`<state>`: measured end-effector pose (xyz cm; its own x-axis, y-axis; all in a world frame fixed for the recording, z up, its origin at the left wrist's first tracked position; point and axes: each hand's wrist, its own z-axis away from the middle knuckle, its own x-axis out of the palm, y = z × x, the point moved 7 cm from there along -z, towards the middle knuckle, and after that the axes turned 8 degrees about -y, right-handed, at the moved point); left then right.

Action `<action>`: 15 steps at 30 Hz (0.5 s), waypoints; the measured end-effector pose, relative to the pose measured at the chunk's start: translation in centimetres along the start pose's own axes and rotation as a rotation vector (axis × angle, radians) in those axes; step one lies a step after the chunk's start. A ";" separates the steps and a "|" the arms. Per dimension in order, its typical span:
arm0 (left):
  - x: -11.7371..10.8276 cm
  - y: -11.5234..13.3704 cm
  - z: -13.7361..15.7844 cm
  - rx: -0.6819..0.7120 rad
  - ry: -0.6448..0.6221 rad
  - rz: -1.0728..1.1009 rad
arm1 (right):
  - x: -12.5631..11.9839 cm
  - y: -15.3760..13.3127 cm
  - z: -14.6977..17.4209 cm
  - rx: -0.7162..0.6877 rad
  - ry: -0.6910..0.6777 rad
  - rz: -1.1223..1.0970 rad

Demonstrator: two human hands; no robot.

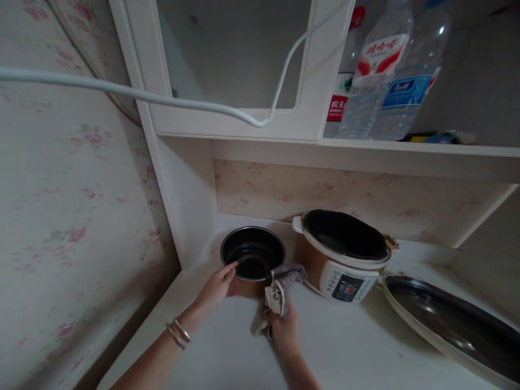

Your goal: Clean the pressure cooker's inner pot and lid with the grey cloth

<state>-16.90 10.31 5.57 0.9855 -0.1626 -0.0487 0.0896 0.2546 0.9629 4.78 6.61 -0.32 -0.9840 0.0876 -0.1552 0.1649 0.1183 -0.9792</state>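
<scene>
A round black-lined pot point(254, 254) with a brownish outside stands on the white counter near the back left. My left hand point(219, 284) grips its near left side, thumb at the rim and fingers against the outer wall; a bracelet circles the wrist. In my right hand point(286, 327) is a bunched grey-and-cream cloth point(280, 292), whose upper end reaches the pot's right rim. Just to the right sits an orange-and-white electric cooker point(345, 260) with its top uncovered and a black interior.
A large lid point(450, 319) lies underside up at the right. Overhead is a white cabinet point(239, 122) with plastic bottles point(371, 81) on its open shelf. A white cable point(179, 101) crosses in front of the cabinet. Flowered wall point(81, 206) bounds the left.
</scene>
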 end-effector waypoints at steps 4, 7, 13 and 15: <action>-1.6 1.9 1.2 0.075 -0.260 -0.186 | -0.2 0.1 0.1 0.026 -0.010 0.000; -5.3 5.0 0.5 0.248 -0.121 -0.483 | -0.2 0.3 0.0 0.043 -0.018 0.026; -6.6 6.5 -1.3 0.494 -0.068 -1.021 | -0.3 0.0 0.1 0.002 0.022 -0.019; -5.8 6.0 -1.0 0.572 -0.049 -1.099 | -0.5 -0.3 0.2 -0.054 0.061 -0.056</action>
<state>-21.94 13.79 11.40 0.4198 -0.0647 -0.9053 0.7771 -0.4897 0.3954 5.17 6.32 -0.03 -0.9862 0.1388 -0.0905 0.1147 0.1778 -0.9774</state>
